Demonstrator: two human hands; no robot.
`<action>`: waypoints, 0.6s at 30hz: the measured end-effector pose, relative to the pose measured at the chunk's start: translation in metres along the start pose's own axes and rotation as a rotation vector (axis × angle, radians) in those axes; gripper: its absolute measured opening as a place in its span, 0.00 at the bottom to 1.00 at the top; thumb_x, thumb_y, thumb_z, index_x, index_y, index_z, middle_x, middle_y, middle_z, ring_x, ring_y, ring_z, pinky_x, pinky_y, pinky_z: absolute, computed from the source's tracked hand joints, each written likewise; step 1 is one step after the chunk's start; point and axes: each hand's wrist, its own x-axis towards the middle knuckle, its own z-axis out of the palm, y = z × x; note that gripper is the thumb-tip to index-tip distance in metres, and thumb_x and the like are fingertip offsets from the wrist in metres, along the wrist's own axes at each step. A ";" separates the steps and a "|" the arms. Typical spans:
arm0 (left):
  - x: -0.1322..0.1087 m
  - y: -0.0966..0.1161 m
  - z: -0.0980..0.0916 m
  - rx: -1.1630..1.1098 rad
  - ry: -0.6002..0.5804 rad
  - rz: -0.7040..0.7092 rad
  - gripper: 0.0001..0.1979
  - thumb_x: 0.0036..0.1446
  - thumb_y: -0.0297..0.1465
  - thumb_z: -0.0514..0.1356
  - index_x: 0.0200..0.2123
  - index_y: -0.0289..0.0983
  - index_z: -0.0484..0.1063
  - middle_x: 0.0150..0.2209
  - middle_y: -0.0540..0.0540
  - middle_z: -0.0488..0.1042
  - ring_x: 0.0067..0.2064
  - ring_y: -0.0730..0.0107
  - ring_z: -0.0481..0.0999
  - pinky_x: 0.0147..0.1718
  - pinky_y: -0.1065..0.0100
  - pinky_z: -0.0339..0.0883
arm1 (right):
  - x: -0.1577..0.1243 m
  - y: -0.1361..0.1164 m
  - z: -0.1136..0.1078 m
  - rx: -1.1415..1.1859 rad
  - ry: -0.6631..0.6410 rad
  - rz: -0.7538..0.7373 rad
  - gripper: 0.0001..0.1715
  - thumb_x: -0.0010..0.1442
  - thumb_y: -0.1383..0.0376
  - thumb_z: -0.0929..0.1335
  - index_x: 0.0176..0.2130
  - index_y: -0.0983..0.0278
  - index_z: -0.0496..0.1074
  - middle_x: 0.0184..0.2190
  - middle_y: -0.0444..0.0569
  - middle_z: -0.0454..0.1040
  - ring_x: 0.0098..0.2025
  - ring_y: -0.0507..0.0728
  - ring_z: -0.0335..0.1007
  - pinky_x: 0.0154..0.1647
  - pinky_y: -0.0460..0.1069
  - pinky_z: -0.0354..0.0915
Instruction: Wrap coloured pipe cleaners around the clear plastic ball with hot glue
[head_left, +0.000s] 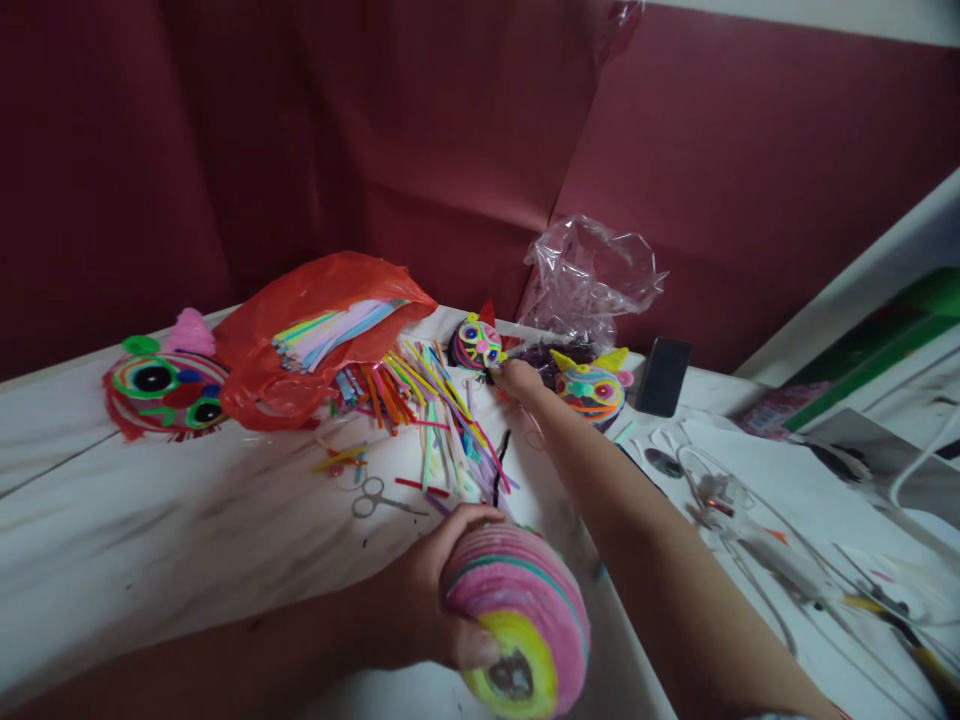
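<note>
My left hand point(450, 590) is wrapped round a rounded craft piece point(536, 590) coiled in pink fuzzy strips, with a teal line and a yellow ring round a greyish centre. A black pipe cleaner point(501, 470) stands up just beyond it. Stretched far forward, my right hand point(519, 380) has curled fingers at the lower edge of a small animal face point(478, 342) with red pointed ears. Whether those fingers grip the face or something small is hidden. Close by on the right sits another animal face point(592, 390) with yellow ears.
Loose pipe cleaners point(442, 420) spill from a red plastic bag point(285, 300). Small scissors point(382, 498) lie nearer. A larger animal face point(169, 385) sits at left. Clear plastic wrap point(592, 270) and a phone point(664, 377) are at back right; white cables point(750, 540) cover the right side.
</note>
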 end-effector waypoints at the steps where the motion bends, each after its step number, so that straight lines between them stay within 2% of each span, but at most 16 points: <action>1: 0.000 -0.001 -0.001 0.003 0.006 -0.023 0.45 0.34 0.30 0.73 0.57 0.40 0.58 0.52 0.41 0.71 0.51 0.51 0.72 0.49 0.53 0.66 | 0.002 -0.002 0.002 0.009 -0.010 0.006 0.20 0.65 0.59 0.68 0.54 0.64 0.69 0.53 0.53 0.71 0.49 0.59 0.72 0.48 0.58 0.71; 6: -0.002 -0.004 -0.004 -0.001 0.021 -0.056 0.49 0.31 0.29 0.74 0.58 0.42 0.57 0.53 0.40 0.70 0.52 0.48 0.71 0.49 0.50 0.66 | 0.004 -0.005 0.002 0.134 -0.034 0.037 0.21 0.64 0.59 0.68 0.54 0.64 0.69 0.53 0.53 0.71 0.50 0.59 0.71 0.48 0.58 0.71; 10: -0.001 0.001 0.000 0.013 0.022 -0.052 0.46 0.33 0.30 0.73 0.56 0.41 0.58 0.51 0.42 0.71 0.48 0.53 0.74 0.47 0.54 0.67 | -0.007 -0.002 -0.003 0.304 -0.050 0.019 0.20 0.65 0.59 0.67 0.54 0.64 0.69 0.53 0.52 0.71 0.49 0.60 0.72 0.48 0.58 0.71; 14: -0.001 0.009 0.004 0.024 -0.017 0.011 0.42 0.36 0.32 0.72 0.56 0.39 0.59 0.52 0.41 0.70 0.51 0.53 0.72 0.50 0.54 0.65 | -0.026 0.006 -0.008 0.518 -0.084 -0.024 0.20 0.65 0.58 0.67 0.54 0.65 0.69 0.52 0.52 0.71 0.48 0.59 0.72 0.47 0.58 0.71; 16: -0.001 0.010 0.005 0.033 -0.018 0.009 0.43 0.36 0.32 0.72 0.56 0.38 0.58 0.53 0.39 0.69 0.53 0.52 0.71 0.52 0.54 0.64 | -0.036 0.009 -0.009 0.614 -0.086 -0.046 0.17 0.65 0.59 0.67 0.51 0.66 0.70 0.47 0.51 0.74 0.43 0.56 0.74 0.43 0.55 0.72; 18: -0.001 0.009 0.004 0.053 -0.005 -0.012 0.46 0.34 0.32 0.73 0.57 0.38 0.57 0.54 0.39 0.69 0.53 0.51 0.71 0.52 0.54 0.63 | -0.045 0.011 -0.011 0.695 -0.068 -0.068 0.12 0.64 0.61 0.67 0.42 0.68 0.73 0.37 0.49 0.77 0.34 0.53 0.73 0.35 0.50 0.71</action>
